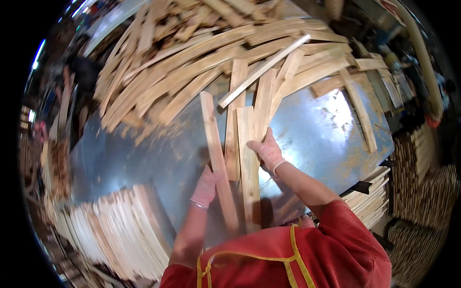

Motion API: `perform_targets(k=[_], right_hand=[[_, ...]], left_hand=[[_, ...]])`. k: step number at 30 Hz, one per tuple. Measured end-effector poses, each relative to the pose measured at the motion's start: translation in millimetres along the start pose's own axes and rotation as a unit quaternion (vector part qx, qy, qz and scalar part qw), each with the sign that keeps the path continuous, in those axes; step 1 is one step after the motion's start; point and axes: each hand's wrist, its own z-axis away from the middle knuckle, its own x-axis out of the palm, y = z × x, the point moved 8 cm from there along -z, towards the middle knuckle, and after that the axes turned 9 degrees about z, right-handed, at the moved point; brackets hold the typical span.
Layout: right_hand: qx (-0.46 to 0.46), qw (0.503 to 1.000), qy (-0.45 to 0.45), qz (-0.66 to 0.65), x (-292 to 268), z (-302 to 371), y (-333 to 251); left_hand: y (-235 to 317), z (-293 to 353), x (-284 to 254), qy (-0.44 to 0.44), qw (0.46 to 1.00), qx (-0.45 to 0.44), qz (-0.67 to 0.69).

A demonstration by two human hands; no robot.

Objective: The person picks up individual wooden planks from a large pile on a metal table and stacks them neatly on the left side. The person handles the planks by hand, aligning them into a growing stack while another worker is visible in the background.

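Head view: looking down on a person's two gloved hands over a smooth blue-grey metal table (307,149).
Left hand: the left hand (207,186), in a pale pink glove, is closed on the left edge of a long, narrow, reddish-tan wooden plank (218,153); how far the fingers wrap underneath is hidden.
Right hand: the right hand (269,151), in a similar glove, grips a broad, pale yellow wooden plank (248,187) from its right side, thumb on top and the other fingers partly hidden; whether it also holds the plank just beyond, I cannot tell.
Held planks: both point away from the body, near ends close to the waist, side by side with a gap between.
Between and beyond: a tan wooden plank (233,125) lies between the two, and a slim, whitish wooden strip (264,71) slants across its upper part.
Far side: a loose, overlapping heap of wooden planks (192,62), with sawdust (165,129) scattered near it.
Lower left: a tight row of pale boards (110,230).
Right: tall stacks of thin boards (422,187), and above them a ribbed beige hose (425,57).
Clothing: red sleeves (355,225) and a red apron with yellow trim (249,273).
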Motion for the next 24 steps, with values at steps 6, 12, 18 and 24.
perform_targets(k=[6,12,18,24], right_hand=[[0.032,0.989,-0.145,0.014,127.8,135.1,91.9],[0.107,0.980,-0.161,0.042,149.6,152.4,121.5],[0.034,0.887,-0.286,0.361,152.1,164.4,83.6],[-0.142,0.750,-0.357,0.538,177.7,82.8,-24.0]], left_hand=[[-14.4,110.0,-116.4,0.146,0.985,0.059,-0.065],[-2.4,268.8,-209.6,0.381,0.624,0.051,-0.680],[-11.2,289.7,-230.9,0.390,0.576,0.041,-0.718],[-28.2,216.2,-73.5,0.200,0.741,-0.032,-0.640]])
